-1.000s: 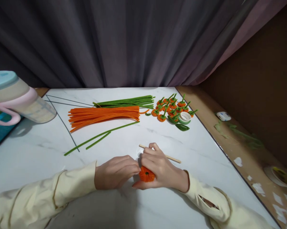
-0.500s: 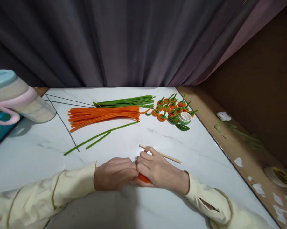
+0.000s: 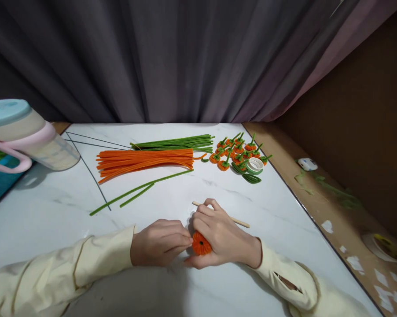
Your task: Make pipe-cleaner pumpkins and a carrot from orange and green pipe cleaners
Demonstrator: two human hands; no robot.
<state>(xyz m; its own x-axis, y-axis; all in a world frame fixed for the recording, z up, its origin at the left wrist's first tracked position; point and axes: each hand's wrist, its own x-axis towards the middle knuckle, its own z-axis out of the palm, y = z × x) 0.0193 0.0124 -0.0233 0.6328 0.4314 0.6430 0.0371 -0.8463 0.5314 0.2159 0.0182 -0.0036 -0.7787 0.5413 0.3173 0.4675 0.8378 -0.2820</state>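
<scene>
My right hand (image 3: 216, 235) is closed around a round orange pipe-cleaner flower (image 3: 201, 243), whose ridged face with a small dark centre points up. From the left, my left hand (image 3: 162, 241) pinches at the flower's edge; its thumb and fingertips are pressed together there. Whether a piece of the flower lies between them I cannot make out. A thin wooden stick (image 3: 240, 222) lies on the table just beyond my right hand, partly hidden by it.
Orange pipe cleaners (image 3: 145, 163) and green pipe cleaners (image 3: 175, 143) lie bundled ahead, with two loose green stems (image 3: 137, 193) nearer. Several finished orange flowers (image 3: 238, 149) and a tape roll (image 3: 255, 165) sit back right. A large tumbler (image 3: 43, 141) stands left.
The orange flower has come into fuller view in my right hand, its face now turned up. My left fingers have drawn slightly apart from the right hand's fingers, towards the flower's edge.
</scene>
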